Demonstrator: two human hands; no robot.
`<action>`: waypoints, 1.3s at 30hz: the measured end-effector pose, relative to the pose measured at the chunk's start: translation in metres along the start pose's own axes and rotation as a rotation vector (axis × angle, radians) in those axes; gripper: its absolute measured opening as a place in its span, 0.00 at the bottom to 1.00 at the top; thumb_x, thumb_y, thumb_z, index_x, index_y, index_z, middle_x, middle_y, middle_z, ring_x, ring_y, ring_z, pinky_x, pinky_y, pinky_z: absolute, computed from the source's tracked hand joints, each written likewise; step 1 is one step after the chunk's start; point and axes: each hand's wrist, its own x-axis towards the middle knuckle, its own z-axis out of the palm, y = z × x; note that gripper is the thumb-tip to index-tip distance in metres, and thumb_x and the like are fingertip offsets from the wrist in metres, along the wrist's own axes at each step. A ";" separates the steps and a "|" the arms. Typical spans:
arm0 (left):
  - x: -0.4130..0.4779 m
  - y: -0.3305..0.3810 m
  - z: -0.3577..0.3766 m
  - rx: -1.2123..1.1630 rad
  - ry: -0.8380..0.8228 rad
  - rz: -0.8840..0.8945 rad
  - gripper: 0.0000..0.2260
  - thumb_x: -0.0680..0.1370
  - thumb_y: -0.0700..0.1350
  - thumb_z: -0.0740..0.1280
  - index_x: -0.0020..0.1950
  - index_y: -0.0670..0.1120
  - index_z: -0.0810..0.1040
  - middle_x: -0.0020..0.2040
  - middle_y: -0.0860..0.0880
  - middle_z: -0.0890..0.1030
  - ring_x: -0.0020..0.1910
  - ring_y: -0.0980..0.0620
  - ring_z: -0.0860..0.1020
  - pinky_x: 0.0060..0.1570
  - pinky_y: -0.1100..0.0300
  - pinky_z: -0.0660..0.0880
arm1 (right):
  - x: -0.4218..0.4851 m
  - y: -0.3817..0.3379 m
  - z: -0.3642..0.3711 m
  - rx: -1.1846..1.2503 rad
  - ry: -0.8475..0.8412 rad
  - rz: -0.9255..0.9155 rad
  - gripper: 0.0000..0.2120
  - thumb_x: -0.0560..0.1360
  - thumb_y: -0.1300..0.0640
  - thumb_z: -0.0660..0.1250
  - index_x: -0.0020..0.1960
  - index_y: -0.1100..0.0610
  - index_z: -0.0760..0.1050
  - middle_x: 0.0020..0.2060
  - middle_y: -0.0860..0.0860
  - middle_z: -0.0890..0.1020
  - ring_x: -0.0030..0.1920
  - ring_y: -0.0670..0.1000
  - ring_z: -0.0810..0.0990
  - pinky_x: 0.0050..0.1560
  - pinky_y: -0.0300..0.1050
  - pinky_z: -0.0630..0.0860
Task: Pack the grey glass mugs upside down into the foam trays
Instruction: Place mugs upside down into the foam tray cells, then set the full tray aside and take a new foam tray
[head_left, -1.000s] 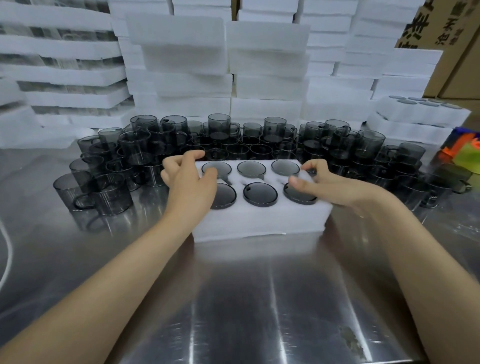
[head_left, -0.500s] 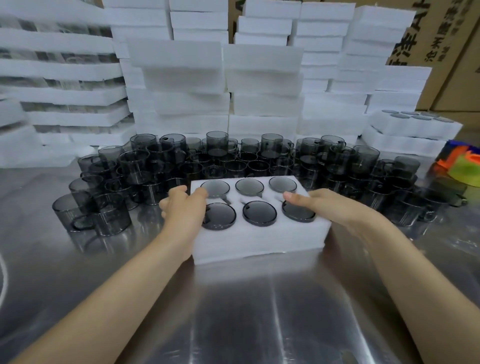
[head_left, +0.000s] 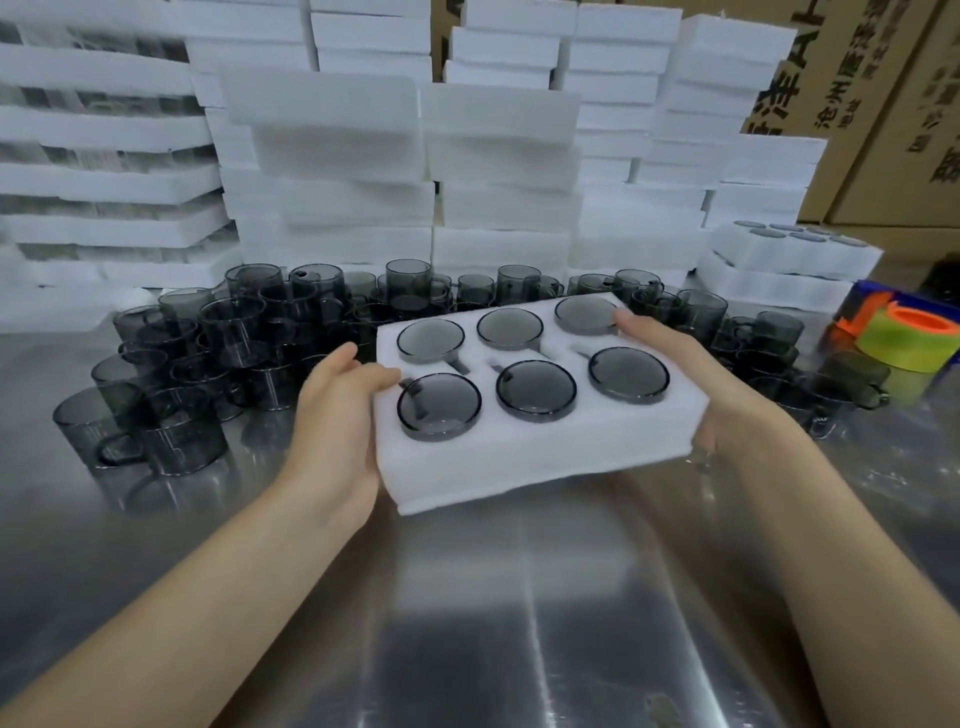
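A white foam tray (head_left: 519, 457) is held above the steel table, tilted, with several grey glass mugs (head_left: 536, 388) sitting upside down in its round holes. My left hand (head_left: 337, 415) grips the tray's left end, thumb on top near a mug base. My right hand (head_left: 691, 374) grips the right end, thumb on the top surface and fingers underneath. Behind the tray stand many loose grey mugs (head_left: 218, 353), upright, in a crowded band across the table.
Stacks of white foam trays (head_left: 332, 171) fill the back. A filled foam tray (head_left: 789, 254) lies on others at the right, below cardboard boxes (head_left: 883, 104). An orange and green tape roll (head_left: 909, 338) sits at the far right. The steel table (head_left: 467, 623) stretches toward me.
Both hands moved from the mug bases to the tray's ends and lifted the tray off the table, toward me.
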 end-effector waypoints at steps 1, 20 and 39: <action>-0.003 -0.003 0.001 -0.031 -0.023 -0.024 0.26 0.77 0.37 0.64 0.74 0.49 0.65 0.68 0.48 0.73 0.57 0.49 0.79 0.43 0.55 0.78 | 0.002 -0.001 -0.001 0.050 0.016 -0.025 0.16 0.68 0.42 0.69 0.49 0.51 0.84 0.44 0.54 0.85 0.42 0.54 0.84 0.40 0.46 0.80; -0.007 -0.064 0.028 0.051 -0.546 0.420 0.26 0.79 0.50 0.54 0.77 0.58 0.56 0.72 0.60 0.69 0.70 0.58 0.69 0.64 0.61 0.72 | -0.042 -0.013 -0.030 0.154 0.119 -0.108 0.21 0.73 0.50 0.70 0.64 0.57 0.76 0.55 0.59 0.82 0.50 0.58 0.82 0.49 0.53 0.79; 0.021 -0.122 0.111 0.998 -0.695 0.771 0.28 0.81 0.62 0.42 0.69 0.50 0.73 0.67 0.61 0.68 0.67 0.64 0.65 0.67 0.58 0.67 | 0.000 -0.080 -0.235 -0.190 1.365 -0.593 0.38 0.72 0.47 0.66 0.78 0.45 0.54 0.74 0.46 0.65 0.71 0.49 0.66 0.72 0.49 0.63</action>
